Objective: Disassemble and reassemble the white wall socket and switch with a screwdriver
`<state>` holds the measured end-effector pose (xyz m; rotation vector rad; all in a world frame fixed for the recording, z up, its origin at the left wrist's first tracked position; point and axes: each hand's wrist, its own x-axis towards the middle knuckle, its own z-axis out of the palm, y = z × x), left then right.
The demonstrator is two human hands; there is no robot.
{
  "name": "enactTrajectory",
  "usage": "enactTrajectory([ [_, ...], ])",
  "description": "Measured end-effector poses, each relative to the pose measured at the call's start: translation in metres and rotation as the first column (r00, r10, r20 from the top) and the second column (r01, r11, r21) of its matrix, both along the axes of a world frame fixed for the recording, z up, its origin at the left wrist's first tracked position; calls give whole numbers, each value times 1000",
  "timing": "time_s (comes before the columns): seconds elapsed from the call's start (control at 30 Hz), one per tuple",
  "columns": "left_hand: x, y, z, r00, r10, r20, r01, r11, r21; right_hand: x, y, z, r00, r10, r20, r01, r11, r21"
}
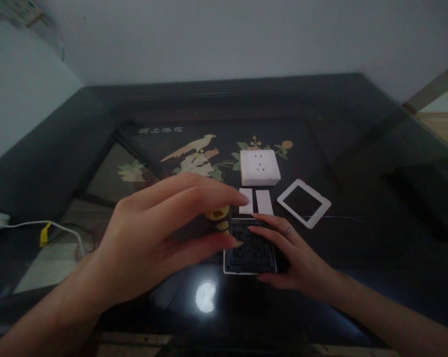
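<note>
My left hand (pixel 164 228) is raised over the table, thumb and fingers closed round a screwdriver (pixel 219 214). Only its yellow-and-black handle shows; the tip is hidden. Below and just right of it lies a wall switch (pixel 248 265) with a white edge and its black inner face up. Gripping the right side of that switch is my right hand (pixel 290 250), with fingers across the top and the thumb at the near edge. Two white switch rockers (pixel 264 202) lie just beyond the switch, side by side. A white cover frame (pixel 313 215) rests to their right.
Behind the rockers stands a white socket on its box (pixel 260 167). The dark glossy tabletop (pixel 357 277) carries a bird-and-flower picture. A white cable (pixel 65 228) with a yellow tag runs along the left. At the right lies a dark object (pixel 428 198). A wall borders the far edge.
</note>
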<state>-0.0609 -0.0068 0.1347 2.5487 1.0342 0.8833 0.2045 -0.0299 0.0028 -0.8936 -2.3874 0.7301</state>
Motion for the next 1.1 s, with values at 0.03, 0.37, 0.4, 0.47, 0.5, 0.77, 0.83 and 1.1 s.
enactTrajectory([
  [0.03,-2,-1,2,999,-8,-37,6,999,-53,0,0,0,1000,1,-1,-1,1000,0],
  [0.37,0,-2,-5,997,-23,68,24,1000,-7,-1,1,3,1000,-5,2,5,1000,-23],
  [0.4,2,-1,-5,997,-39,74,37,999,26,-1,1,3,1000,-4,1,4,1000,-22],
  [0.47,3,-1,-1,996,-80,42,79,997,21,-1,1,2,1000,1,-2,-1,1000,-15],
  [0.5,3,-1,2,994,-104,17,104,994,-12,-1,1,1,1000,2,-5,-2,1000,-10],
  [0.77,3,-7,4,996,-86,-24,85,996,-13,-1,1,-1,1000,-13,-6,13,1000,14],
  [0.83,5,-8,1,1000,-18,-5,19,999,34,-1,2,0,1000,-14,0,14,1000,12],
  [1.1,-4,-6,12,977,-206,-46,197,967,-161,-1,2,1,1000,-8,-12,9,1000,11],
])
